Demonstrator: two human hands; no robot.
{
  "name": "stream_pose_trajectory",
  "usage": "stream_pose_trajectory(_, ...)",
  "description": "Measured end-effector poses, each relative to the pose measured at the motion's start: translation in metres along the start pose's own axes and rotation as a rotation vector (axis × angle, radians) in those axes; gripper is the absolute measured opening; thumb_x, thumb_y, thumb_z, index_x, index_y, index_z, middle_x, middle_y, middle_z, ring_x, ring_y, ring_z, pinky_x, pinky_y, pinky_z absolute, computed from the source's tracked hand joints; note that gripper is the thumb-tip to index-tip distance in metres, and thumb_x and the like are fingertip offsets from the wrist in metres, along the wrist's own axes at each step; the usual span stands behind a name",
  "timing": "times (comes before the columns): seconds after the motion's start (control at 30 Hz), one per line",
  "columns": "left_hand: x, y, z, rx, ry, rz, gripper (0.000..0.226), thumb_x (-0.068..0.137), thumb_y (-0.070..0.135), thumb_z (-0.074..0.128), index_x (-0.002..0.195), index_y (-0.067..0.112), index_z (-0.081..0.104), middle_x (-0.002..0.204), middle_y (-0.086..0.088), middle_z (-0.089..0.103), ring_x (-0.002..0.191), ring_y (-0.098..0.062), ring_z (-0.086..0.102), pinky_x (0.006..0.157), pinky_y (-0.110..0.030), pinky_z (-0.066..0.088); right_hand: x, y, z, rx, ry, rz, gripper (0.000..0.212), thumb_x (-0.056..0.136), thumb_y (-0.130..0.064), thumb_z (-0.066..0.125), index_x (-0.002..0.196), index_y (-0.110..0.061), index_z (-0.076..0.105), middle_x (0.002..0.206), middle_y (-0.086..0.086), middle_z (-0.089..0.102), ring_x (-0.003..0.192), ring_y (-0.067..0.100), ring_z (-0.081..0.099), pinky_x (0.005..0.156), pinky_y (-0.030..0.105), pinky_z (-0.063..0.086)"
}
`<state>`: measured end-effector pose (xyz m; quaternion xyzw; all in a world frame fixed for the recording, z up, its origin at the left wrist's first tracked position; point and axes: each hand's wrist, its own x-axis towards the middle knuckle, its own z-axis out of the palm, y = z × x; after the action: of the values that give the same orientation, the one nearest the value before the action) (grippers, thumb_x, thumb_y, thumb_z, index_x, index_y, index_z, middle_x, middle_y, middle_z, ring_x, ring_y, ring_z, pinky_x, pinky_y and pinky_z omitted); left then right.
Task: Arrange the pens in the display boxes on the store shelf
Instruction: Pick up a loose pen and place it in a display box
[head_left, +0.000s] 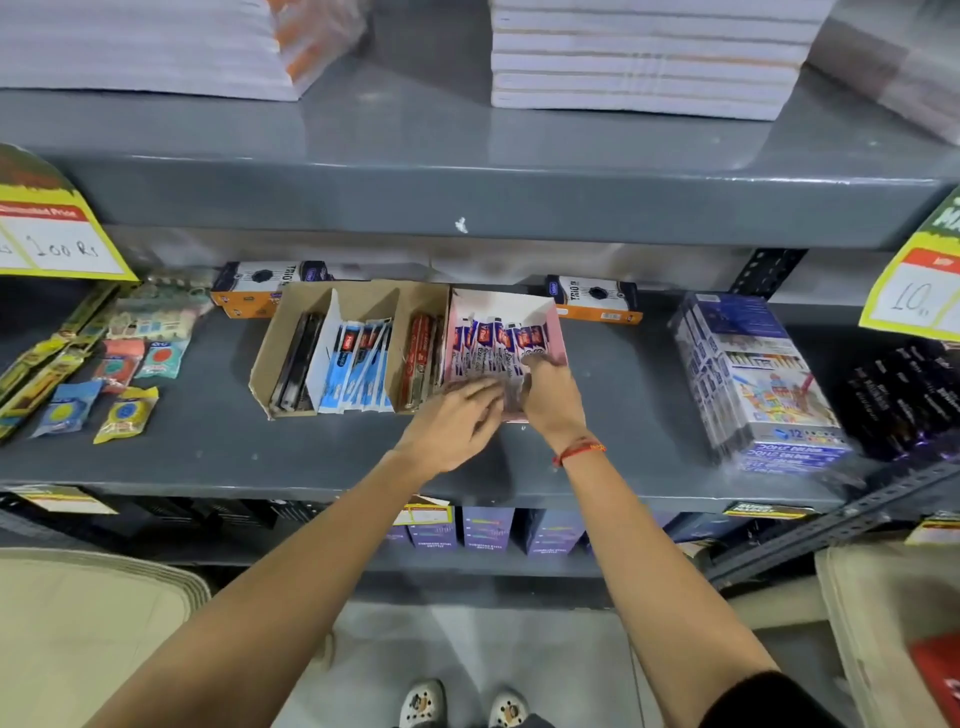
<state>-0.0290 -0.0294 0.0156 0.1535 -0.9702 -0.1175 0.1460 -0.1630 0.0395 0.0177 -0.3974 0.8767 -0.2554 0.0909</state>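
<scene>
Both forearms reached over the shelf's front edge (311, 470), the left hand (457, 423) and right hand (550, 395) with fingers loosely spread, pressing purple pen packets (498, 343) into the pink display box (556, 332); squaring their ends likely comes next.

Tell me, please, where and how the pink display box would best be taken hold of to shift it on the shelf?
Probably by the pink display box side walls near its open front end, coming from the aisle side. Its back wall sits under the upper shelf, and the brown cardboard box adjoins its left side, so the right wall is freer.
</scene>
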Motion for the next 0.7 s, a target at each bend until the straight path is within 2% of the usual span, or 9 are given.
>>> stream_pose_trajectory(0.1, -0.038, -0.024, -0.014, -0.033, 0.145, 0.079, 0.035, 0.092, 0.023, 0.040, 0.110, 0.006, 0.065, 0.111, -0.010, 0.069, 0.102, -0.024, 0.063, 0.092, -0.038, 0.045, -0.024, -0.013, 0.010, 0.033, 0.214, -0.156, 0.035, 0.082, 0.010, 0.054, 0.114, -0.001, 0.064, 0.113, 0.018, 0.066, 0.106, 0.035, 0.061, 0.085, 0.041, 0.056)
stream_pose_trajectory(0.2, -0.080, -0.058, -0.024, 0.023, 0.158, -0.089, 0.039, 0.092, 0.027, 0.035, 0.112, 0.008, 0.063, 0.109, -0.011, 0.067, 0.100, -0.025, 0.060, 0.086, -0.038, 0.045, -0.047, -0.027, 0.029, 0.025, 0.257, -0.361, 0.031, 0.075, 0.009, 0.063, 0.104, 0.000, 0.068, 0.103, 0.017, 0.070, 0.095, 0.034, 0.065, 0.081, 0.039, 0.058)
stream_pose_trajectory(0.27, -0.103, -0.080, -0.027, 0.073, 0.105, -0.235, 0.044, 0.091, 0.029, 0.032, 0.112, 0.005, 0.062, 0.110, -0.015, 0.066, 0.100, -0.030, 0.062, 0.084, -0.042, 0.047, -0.059, -0.038, 0.044, -0.008, 0.169, -0.451, 0.028, 0.080, 0.003, 0.063, 0.108, -0.001, 0.067, 0.105, 0.015, 0.071, 0.098, 0.030, 0.065, 0.083, 0.039, 0.059)
stream_pose_trajectory(0.37, -0.125, -0.098, -0.025, 0.131, -0.011, -0.350, 0.051, 0.089, 0.030, 0.028, 0.118, 0.000, 0.058, 0.120, -0.019, 0.063, 0.107, -0.033, 0.061, 0.084, -0.044, 0.048, -0.065, -0.056, 0.068, -0.009, -0.002, -0.549, 0.033, 0.089, -0.002, 0.055, 0.120, -0.003, 0.062, 0.122, 0.013, 0.067, 0.115, 0.028, 0.060, 0.096, 0.041, 0.055)
stream_pose_trajectory(0.43, -0.131, -0.102, -0.021, 0.147, -0.065, -0.359, 0.054, 0.089, 0.030, 0.026, 0.122, -0.003, 0.055, 0.126, -0.021, 0.058, 0.114, -0.034, 0.057, 0.089, -0.045, 0.048, -0.063, -0.067, 0.083, -0.057, -0.107, -0.594, 0.039, 0.093, -0.003, 0.049, 0.132, -0.004, 0.053, 0.136, 0.013, 0.058, 0.129, 0.027, 0.051, 0.106, 0.040, 0.048)
stream_pose_trajectory(0.53, -0.131, -0.105, -0.015, 0.149, -0.081, -0.376, 0.056, 0.088, 0.029, 0.026, 0.123, -0.006, 0.052, 0.129, -0.024, 0.055, 0.119, -0.034, 0.053, 0.094, -0.046, 0.045, -0.057, -0.082, 0.103, -0.186, -0.220, -0.623, 0.048, 0.099, -0.008, 0.039, 0.147, -0.005, 0.030, 0.154, 0.013, 0.034, 0.144, 0.024, 0.029, 0.119, 0.036, 0.030)
stream_pose_trajectory(0.6, -0.130, -0.106, -0.014, 0.141, -0.082, -0.387, 0.056, 0.088, 0.028, 0.026, 0.122, -0.007, 0.053, 0.129, -0.025, 0.055, 0.119, -0.035, 0.053, 0.095, -0.047, 0.044, -0.054, -0.089, 0.113, -0.253, -0.274, -0.596, 0.049, 0.103, -0.014, 0.032, 0.149, -0.003, 0.019, 0.158, 0.015, 0.022, 0.148, 0.024, 0.019, 0.121, 0.036, 0.025)
stream_pose_trajectory(0.7, -0.125, -0.105, -0.014, 0.124, -0.088, -0.392, 0.054, 0.088, 0.027, 0.029, 0.122, -0.007, 0.053, 0.127, -0.026, 0.056, 0.118, -0.036, 0.054, 0.095, -0.048, 0.044, -0.052, -0.097, 0.120, -0.294, -0.336, -0.535, 0.051, 0.105, -0.016, 0.028, 0.150, 0.000, 0.013, 0.160, 0.018, 0.014, 0.150, 0.027, 0.010, 0.122, 0.039, 0.024)
